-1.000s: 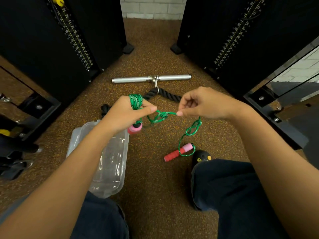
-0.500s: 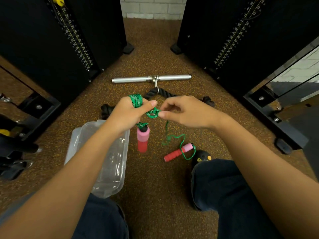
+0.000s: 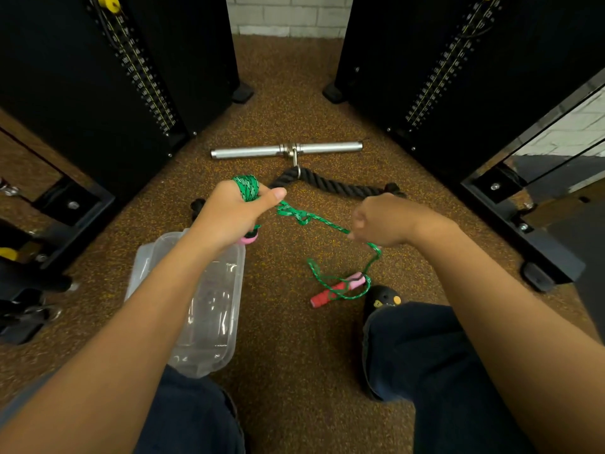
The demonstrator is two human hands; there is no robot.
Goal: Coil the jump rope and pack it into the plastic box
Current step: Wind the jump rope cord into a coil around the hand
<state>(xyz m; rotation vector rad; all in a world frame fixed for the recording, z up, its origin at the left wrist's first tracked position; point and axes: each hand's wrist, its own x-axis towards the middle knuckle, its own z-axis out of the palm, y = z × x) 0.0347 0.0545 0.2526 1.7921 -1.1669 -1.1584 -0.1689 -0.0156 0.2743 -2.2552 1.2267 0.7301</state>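
Right hand [image 3: 384,221] withdrawn, rope [image 3: 311,218] pinched — stretching left

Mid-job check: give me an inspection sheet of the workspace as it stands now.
Surface: brown speckled floor.
Job's things: green jump rope, part coiled round the left grip, the rest trailing down to a red and pink handle lying on the floor; second handle pokes out under the left grip; clear plastic box open, looks empty where visible.
Clutter: metal bar linked to a black rope attachment; dark shoe beside the floor handle.
Grips: left grip holds the coil; right grip pinches the rope's free stretch.
Cables: nothing seen.
Surroundings: black weight stacks on both sides; pale brick wall behind.
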